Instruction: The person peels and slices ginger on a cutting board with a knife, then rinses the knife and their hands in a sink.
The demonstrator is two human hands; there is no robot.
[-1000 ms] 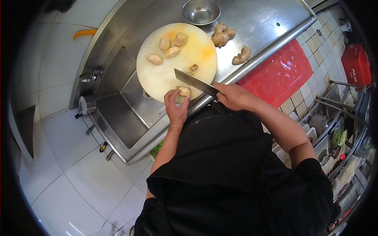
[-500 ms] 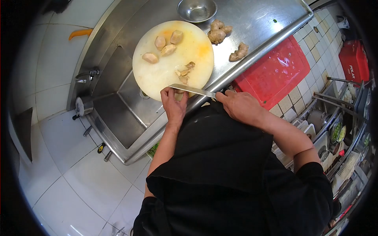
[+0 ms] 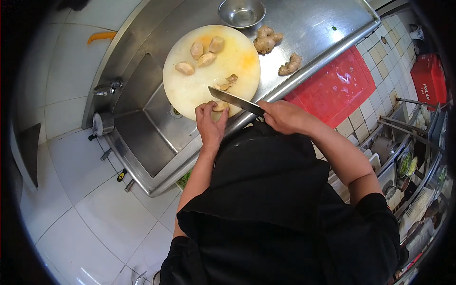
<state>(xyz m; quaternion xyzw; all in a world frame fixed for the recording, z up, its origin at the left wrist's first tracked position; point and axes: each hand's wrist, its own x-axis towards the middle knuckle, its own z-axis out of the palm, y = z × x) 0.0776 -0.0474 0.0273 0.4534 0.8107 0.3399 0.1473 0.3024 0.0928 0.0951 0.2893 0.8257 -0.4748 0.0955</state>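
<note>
My left hand (image 3: 210, 124) grips a piece of ginger (image 3: 221, 106) at the near edge of a round white cutting board (image 3: 190, 97). In my right hand (image 3: 281, 115) is a knife (image 3: 236, 100), its broad blade tilted just beyond that piece. Past the blade lies a small heap of ginger peelings (image 3: 225, 82). Several peeled ginger pieces (image 3: 206, 59) rest on the far left part of the board. Two unpeeled ginger roots, a larger one (image 3: 267, 40) and a smaller one (image 3: 290, 64), lie on the steel counter to the right.
A metal bowl (image 3: 242, 13) stands behind the board. The board overhangs a steel sink (image 3: 147, 137) with a tap (image 3: 107, 88) at its left. A red lid (image 3: 332, 88) lies beyond the counter's rim, and food containers (image 3: 406, 161) fill the right side.
The knife blade has turned and moved a little away from the ginger in my left hand, showing its flat side. The view has shifted slightly.
</note>
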